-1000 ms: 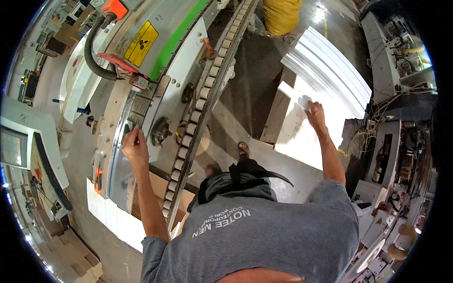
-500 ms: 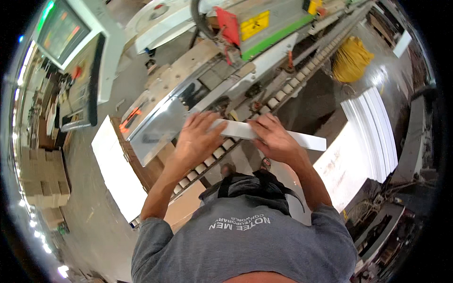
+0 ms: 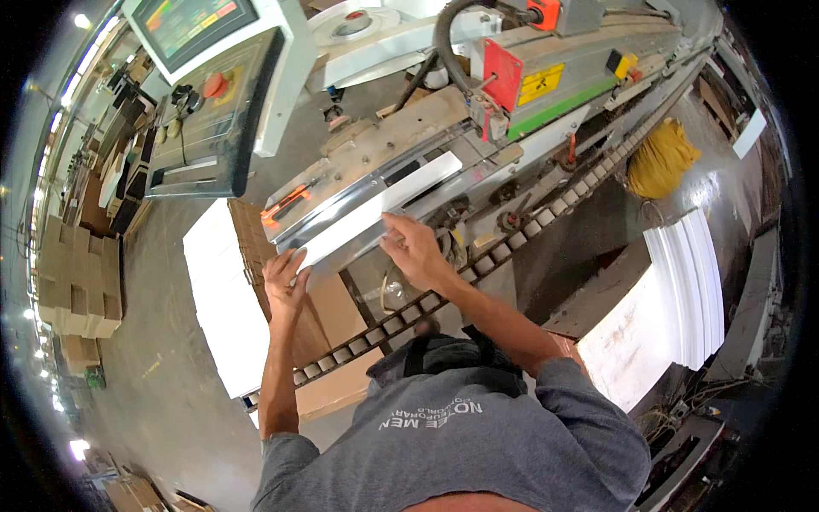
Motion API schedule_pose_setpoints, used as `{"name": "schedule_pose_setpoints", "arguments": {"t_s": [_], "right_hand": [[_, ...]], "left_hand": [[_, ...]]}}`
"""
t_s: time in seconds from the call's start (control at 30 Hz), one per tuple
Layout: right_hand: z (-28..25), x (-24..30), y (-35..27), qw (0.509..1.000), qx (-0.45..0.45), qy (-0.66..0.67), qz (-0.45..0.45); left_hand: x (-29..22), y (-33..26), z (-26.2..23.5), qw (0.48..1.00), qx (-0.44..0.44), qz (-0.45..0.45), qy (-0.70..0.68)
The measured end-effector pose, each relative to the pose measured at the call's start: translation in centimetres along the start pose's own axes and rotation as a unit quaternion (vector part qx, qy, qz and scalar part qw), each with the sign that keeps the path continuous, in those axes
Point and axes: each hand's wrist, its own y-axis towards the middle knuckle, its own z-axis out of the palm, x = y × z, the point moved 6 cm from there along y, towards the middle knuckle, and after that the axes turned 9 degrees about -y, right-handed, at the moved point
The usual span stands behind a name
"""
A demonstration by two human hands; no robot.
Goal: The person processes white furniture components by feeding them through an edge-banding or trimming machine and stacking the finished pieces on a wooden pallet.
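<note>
A long narrow white panel strip (image 3: 380,207) lies slanted on the metal infeed bed of a large woodworking machine (image 3: 478,111). My left hand (image 3: 284,277) presses against the strip's near lower end, fingers spread. My right hand (image 3: 415,249) rests flat on the strip's front edge near its middle, fingers extended. A roller conveyor track (image 3: 520,235) runs diagonally just below both hands.
A control console with a screen and a red button (image 3: 213,85) stands at the upper left. White boards (image 3: 223,299) and brown sheets lie below the left hand. A stack of white panels (image 3: 674,299) sits at the right. A yellow bundle (image 3: 661,158) lies on the floor.
Both hands carried the white strip from in front of my chest up onto the machine bed; the left hand slid to its near end. My view swung left toward the console.
</note>
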Motion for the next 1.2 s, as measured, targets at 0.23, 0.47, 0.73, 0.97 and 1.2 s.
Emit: {"name": "schedule_pose_setpoints", "arguments": {"t_s": [0.23,0.47,0.73,0.97,1.2], "right_hand": [[4.9,-3.4,2.8,0.990,0.009,0.060,0.129],[5.2,-1.5,4.5,0.980,0.008,0.072,0.185],[5.4,-2.0,5.1,0.971,0.000,0.125,0.204],[2.0,-7.4,6.6,0.982,-0.129,-0.045,0.132],[-5.1,-10.1,8.0,0.978,-0.177,-0.078,0.083]], "left_hand": [[4.6,0.0,1.9,0.999,-0.028,0.006,-0.029],[6.5,-1.0,-0.2,0.985,-0.063,-0.126,0.096],[8.4,0.0,0.3,0.990,-0.092,-0.108,-0.005],[5.6,3.4,4.7,0.995,-0.091,-0.043,-0.025],[1.0,7.9,10.9,0.996,-0.087,0.000,-0.016]]}}
